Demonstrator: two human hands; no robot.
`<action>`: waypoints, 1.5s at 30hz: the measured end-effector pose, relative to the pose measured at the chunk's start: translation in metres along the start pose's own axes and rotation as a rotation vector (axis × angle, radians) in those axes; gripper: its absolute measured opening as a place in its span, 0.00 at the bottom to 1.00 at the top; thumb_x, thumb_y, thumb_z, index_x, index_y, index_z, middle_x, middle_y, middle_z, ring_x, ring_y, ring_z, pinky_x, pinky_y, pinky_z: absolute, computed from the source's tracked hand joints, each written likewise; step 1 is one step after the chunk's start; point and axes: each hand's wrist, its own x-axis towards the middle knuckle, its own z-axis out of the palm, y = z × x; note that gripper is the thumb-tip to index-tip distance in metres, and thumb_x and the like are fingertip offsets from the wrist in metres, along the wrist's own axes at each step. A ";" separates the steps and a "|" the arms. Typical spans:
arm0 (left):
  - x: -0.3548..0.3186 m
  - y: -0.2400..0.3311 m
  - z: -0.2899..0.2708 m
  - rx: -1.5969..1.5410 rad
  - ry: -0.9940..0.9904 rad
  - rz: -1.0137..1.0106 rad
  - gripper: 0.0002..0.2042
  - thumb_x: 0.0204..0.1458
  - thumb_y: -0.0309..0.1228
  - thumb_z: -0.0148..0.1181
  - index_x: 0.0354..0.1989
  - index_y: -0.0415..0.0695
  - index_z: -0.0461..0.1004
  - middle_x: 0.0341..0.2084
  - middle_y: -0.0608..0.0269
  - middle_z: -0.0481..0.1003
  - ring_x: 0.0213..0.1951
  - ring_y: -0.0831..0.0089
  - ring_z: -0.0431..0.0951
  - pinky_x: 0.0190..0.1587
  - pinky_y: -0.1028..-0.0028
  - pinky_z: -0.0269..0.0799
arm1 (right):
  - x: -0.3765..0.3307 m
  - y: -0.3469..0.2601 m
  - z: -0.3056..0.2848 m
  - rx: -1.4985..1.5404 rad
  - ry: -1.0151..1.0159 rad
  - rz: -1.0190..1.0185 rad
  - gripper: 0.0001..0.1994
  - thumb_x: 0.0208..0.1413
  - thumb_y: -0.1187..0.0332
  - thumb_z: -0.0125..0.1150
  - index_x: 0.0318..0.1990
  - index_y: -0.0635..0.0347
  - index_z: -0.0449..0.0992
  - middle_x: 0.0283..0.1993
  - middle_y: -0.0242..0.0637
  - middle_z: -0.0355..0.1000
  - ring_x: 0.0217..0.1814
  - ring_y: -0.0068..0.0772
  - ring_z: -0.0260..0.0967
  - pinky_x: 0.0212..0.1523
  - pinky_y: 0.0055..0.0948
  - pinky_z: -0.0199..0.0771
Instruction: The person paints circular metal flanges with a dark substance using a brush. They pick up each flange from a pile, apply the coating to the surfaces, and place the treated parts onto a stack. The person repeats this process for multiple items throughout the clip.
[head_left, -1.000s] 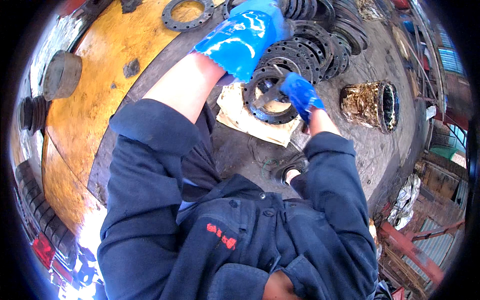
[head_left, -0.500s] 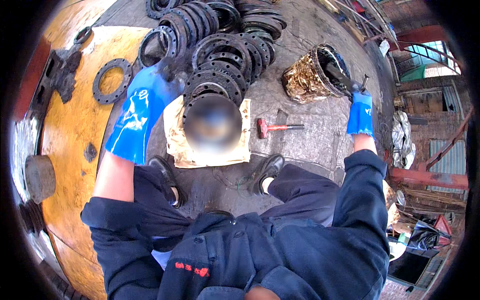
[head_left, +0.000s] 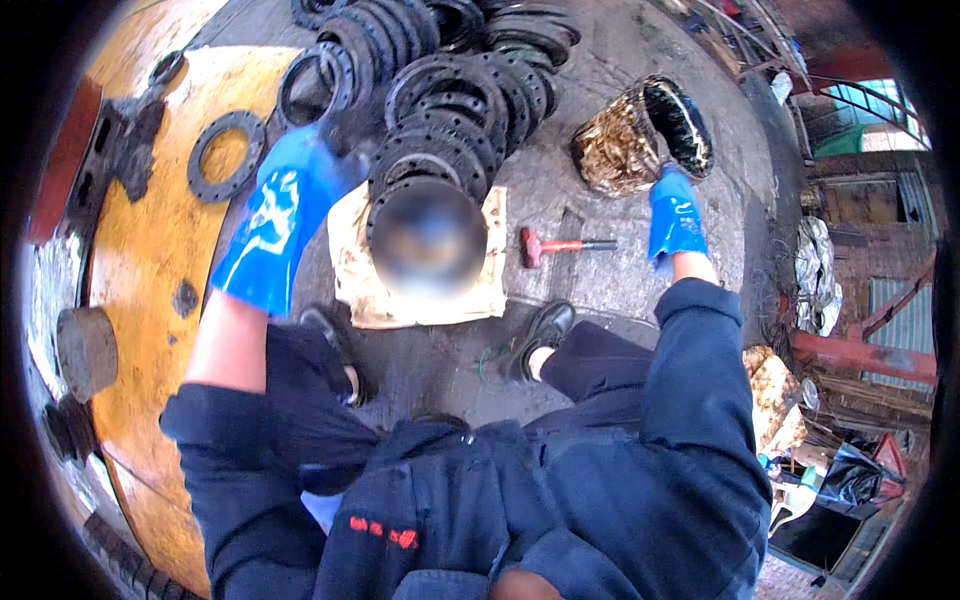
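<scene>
Both my hands wear long blue rubber gloves. My left hand reaches forward beside the black flange rings. Its finger end merges into a dark, blurred mass, so its grip is unclear. Near my feet, the closest black flange ring leans against others in a row. A round blurred patch covers what is in front of it, above a pale, stained cloth or sheet. My right hand is at the near rim of a stained bucket, dark inside. Its fingers look closed, but what they hold is hidden.
A red-headed hammer lies on the ground between the cloth and my right forearm. One flat flange rests on the yellow sheet at left, near a thick grey disc. More rings are stacked at the far side. My shoes flank the cloth.
My right hand has moved left to the bucket's near rim; the dark tool with a metal rod it gripped there no longer shows. The left hand has stayed in place.
</scene>
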 end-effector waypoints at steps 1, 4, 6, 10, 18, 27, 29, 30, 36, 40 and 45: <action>0.001 0.001 0.000 0.002 0.010 0.008 0.16 0.46 0.41 0.58 0.39 0.44 0.76 0.32 0.45 0.76 0.37 0.50 0.76 0.40 0.58 0.73 | 0.000 0.002 -0.003 -0.032 -0.066 -0.037 0.16 0.58 0.67 0.41 0.51 0.55 0.70 0.51 0.54 0.69 0.52 0.57 0.68 0.52 0.48 0.66; 0.003 0.001 -0.002 -0.007 0.025 0.041 0.16 0.46 0.41 0.58 0.39 0.44 0.76 0.32 0.45 0.76 0.37 0.49 0.76 0.40 0.58 0.73 | -0.004 0.010 -0.004 -0.048 -0.012 -0.114 0.15 0.55 0.67 0.46 0.49 0.54 0.71 0.46 0.54 0.72 0.48 0.56 0.70 0.48 0.48 0.69; 0.001 -0.001 -0.002 -0.003 0.034 0.049 0.16 0.46 0.41 0.58 0.39 0.44 0.76 0.32 0.45 0.76 0.37 0.49 0.76 0.40 0.58 0.73 | -0.024 0.000 -0.014 -0.084 0.036 -0.204 0.13 0.52 0.67 0.53 0.46 0.57 0.72 0.41 0.50 0.74 0.40 0.49 0.74 0.40 0.44 0.72; 0.004 0.005 0.008 0.076 0.042 -0.067 0.15 0.46 0.42 0.57 0.39 0.47 0.76 0.33 0.47 0.76 0.38 0.50 0.76 0.40 0.58 0.72 | -0.058 -0.018 0.016 0.990 -0.516 0.012 0.11 0.57 0.79 0.48 0.47 0.65 0.65 0.31 0.54 0.74 0.27 0.45 0.76 0.13 0.32 0.70; 0.002 0.002 0.011 0.197 0.032 -0.135 0.15 0.47 0.44 0.58 0.29 0.44 0.78 0.28 0.51 0.77 0.32 0.54 0.77 0.36 0.63 0.73 | -0.157 -0.104 0.008 0.825 -0.793 -0.142 0.11 0.56 0.73 0.52 0.46 0.62 0.74 0.25 0.44 0.76 0.15 0.26 0.67 0.14 0.24 0.64; -0.006 -0.011 0.006 0.201 0.070 0.008 0.15 0.48 0.44 0.57 0.28 0.43 0.79 0.24 0.50 0.76 0.29 0.53 0.76 0.34 0.62 0.72 | -0.201 -0.117 0.059 0.629 -0.787 -0.071 0.10 0.55 0.74 0.52 0.43 0.62 0.75 0.26 0.41 0.76 0.18 0.28 0.70 0.15 0.26 0.65; -0.005 0.001 -0.001 0.209 -0.010 -0.048 0.15 0.48 0.44 0.57 0.28 0.43 0.79 0.25 0.51 0.76 0.30 0.54 0.76 0.34 0.62 0.72 | -0.207 -0.102 0.102 0.820 -0.824 -0.034 0.08 0.55 0.73 0.54 0.40 0.63 0.76 0.25 0.40 0.76 0.18 0.28 0.69 0.17 0.27 0.66; 0.007 0.013 0.013 0.175 -0.056 -0.018 0.15 0.48 0.44 0.57 0.27 0.43 0.79 0.25 0.52 0.76 0.30 0.54 0.76 0.34 0.62 0.72 | -0.212 -0.073 0.122 0.816 -0.743 -0.016 0.08 0.55 0.73 0.54 0.40 0.63 0.76 0.25 0.40 0.75 0.18 0.28 0.69 0.17 0.27 0.66; -0.004 0.018 -0.015 0.195 -0.204 -0.233 0.14 0.48 0.43 0.56 0.30 0.45 0.80 0.30 0.51 0.77 0.35 0.55 0.77 0.38 0.63 0.73 | -0.265 -0.125 0.123 0.879 -0.849 -0.037 0.09 0.55 0.73 0.53 0.43 0.64 0.74 0.25 0.40 0.76 0.18 0.27 0.69 0.18 0.26 0.66; 0.005 -0.003 -0.002 0.230 -0.169 -0.132 0.14 0.47 0.42 0.58 0.32 0.45 0.80 0.31 0.50 0.77 0.37 0.54 0.77 0.40 0.63 0.73 | -0.247 -0.132 0.107 0.821 -0.870 -0.092 0.09 0.56 0.74 0.53 0.44 0.63 0.73 0.25 0.40 0.75 0.18 0.29 0.70 0.18 0.27 0.67; 0.002 0.002 0.004 0.236 -0.137 -0.065 0.13 0.46 0.41 0.58 0.34 0.45 0.80 0.31 0.51 0.77 0.36 0.53 0.77 0.40 0.62 0.72 | -0.190 -0.104 0.057 0.816 -0.794 -0.045 0.10 0.56 0.74 0.53 0.44 0.63 0.72 0.25 0.41 0.75 0.19 0.29 0.70 0.18 0.27 0.66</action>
